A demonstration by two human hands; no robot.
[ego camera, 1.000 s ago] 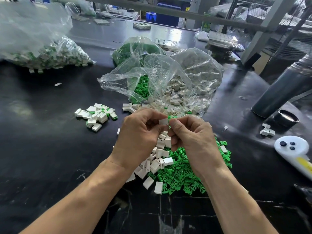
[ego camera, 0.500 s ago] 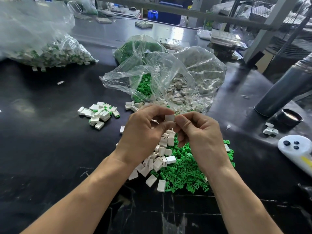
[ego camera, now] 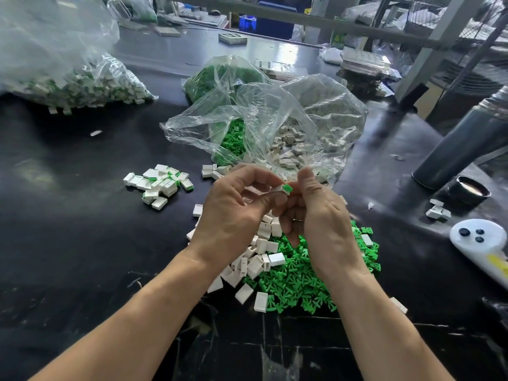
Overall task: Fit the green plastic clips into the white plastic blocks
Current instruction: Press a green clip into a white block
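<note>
Near: loose heap of green clips [ego camera: 302,281] and white blocks [ego camera: 258,259] on bench [ego camera: 82,243], under both wrists.
Left hand [ego camera: 233,213] pinches white block [ego camera: 279,188], long axis toward right hand [ego camera: 321,221].
Green clip [ego camera: 287,188] at block's right end, partly seated; right-hand grip on it unclear.
Far left: assembled pile [ego camera: 162,182].

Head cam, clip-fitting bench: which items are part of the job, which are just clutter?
Job:
- white block with green clip in it, pinched between left hand and right hand
- loose white blocks
- loose green clips
- finished pile
- supply bags

Lying about:
- grey cylinder
- black cap
- white controller
</note>
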